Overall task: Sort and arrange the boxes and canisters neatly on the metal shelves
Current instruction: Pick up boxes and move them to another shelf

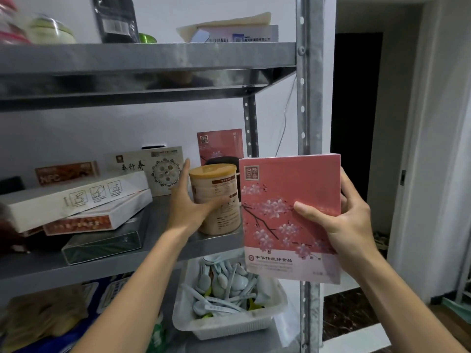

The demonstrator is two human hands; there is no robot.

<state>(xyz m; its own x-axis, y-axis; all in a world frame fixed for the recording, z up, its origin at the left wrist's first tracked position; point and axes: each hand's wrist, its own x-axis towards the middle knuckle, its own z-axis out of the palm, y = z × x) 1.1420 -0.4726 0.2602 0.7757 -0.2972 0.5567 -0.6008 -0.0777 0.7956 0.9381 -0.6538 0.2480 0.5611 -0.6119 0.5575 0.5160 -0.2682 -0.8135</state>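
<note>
My right hand (349,225) holds a pink blossom-printed box (280,189) upright in front of the shelf's right post. My left hand (190,202) wraps the left side of a tan canister (216,189) that stands on the middle metal shelf (168,233), thumb across its front. A second pink box (220,145) stands against the wall behind the canister, with a dark canister (226,160) partly hidden between them. To the left lie tilted white boxes (76,197), a dark green box (102,244), a cream box (153,166) and an orange box (66,173).
The upper shelf (147,56) carries a green tin (51,30), a black packet (116,19) and flat white packages (229,29). Below, a white plastic tub (224,324) holds several pale spoons. The steel post (309,98) stands at the right, with a dark doorway beyond.
</note>
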